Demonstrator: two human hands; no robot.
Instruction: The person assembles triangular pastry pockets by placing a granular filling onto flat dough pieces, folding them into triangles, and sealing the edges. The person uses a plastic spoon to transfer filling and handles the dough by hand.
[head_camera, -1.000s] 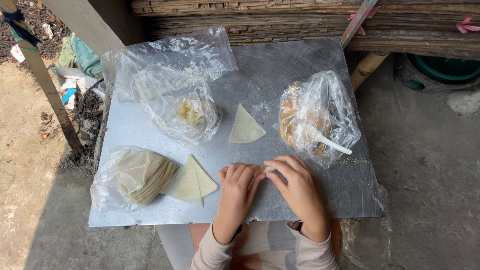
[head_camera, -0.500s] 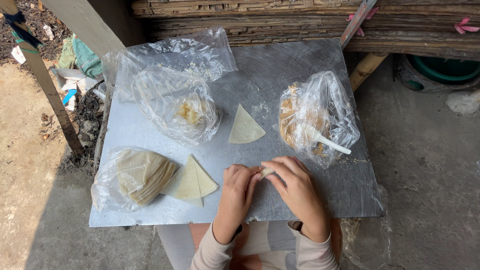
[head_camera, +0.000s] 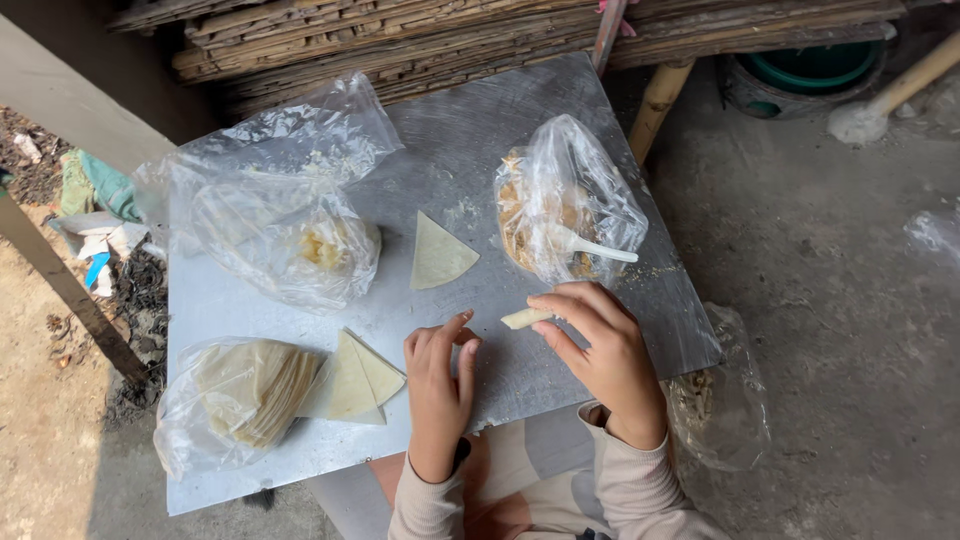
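- The filling inside the clear crinkled bag (head_camera: 565, 205) at the right is blurred by plastic; a white spoon handle (head_camera: 600, 248) pokes out.
- A second bag (head_camera: 290, 240) holds a pale yellow lump, hard to make out.
- The right hand (head_camera: 600, 345) has its grip pinched shut on a small rolled pastry (head_camera: 525, 318), held just above the dull metal worktop (head_camera: 520, 120).
- The left hand (head_camera: 440, 375) rests flat on the worktop, grip loose and empty.
- A thin triangular wrapper (head_camera: 438, 255) lies alone; more triangular wrappers (head_camera: 355, 375) spill from a bagged stack (head_camera: 240, 395).
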